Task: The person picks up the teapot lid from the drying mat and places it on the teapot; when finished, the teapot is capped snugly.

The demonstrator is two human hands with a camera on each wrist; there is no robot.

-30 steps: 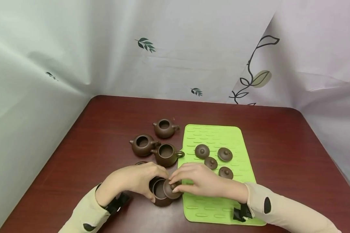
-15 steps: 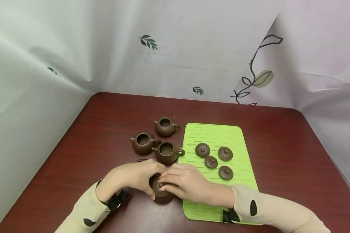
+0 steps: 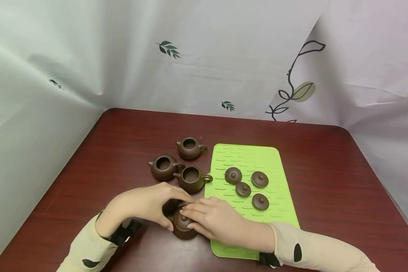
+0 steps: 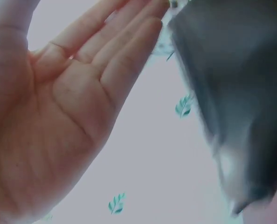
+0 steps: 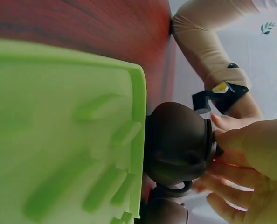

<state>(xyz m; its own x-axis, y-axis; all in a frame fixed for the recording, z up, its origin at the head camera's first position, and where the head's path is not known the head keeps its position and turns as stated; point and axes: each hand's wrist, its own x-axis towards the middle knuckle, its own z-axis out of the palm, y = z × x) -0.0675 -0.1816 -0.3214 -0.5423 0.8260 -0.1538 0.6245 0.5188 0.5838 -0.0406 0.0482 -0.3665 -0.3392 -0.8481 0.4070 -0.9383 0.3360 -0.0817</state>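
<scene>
Head view: teapot (image 3: 184,234) on the worktop (image 3: 149,253), beside the left edge of the mat (image 3: 248,155).
Right fingers (image 3: 194,215) pinch its lid (image 3: 181,223); left fingers (image 3: 179,194) curl round its side.

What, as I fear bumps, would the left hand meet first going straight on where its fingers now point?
The left hand would probably meet the right hand first, at the teapot lid; from the head view, whether they touch is unclear.

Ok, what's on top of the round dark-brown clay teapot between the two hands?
A round dark-brown knobbed lid rests on the teapot, partly hidden by the right hand. The teapot's inside is covered, so any contents cannot be seen.
</scene>
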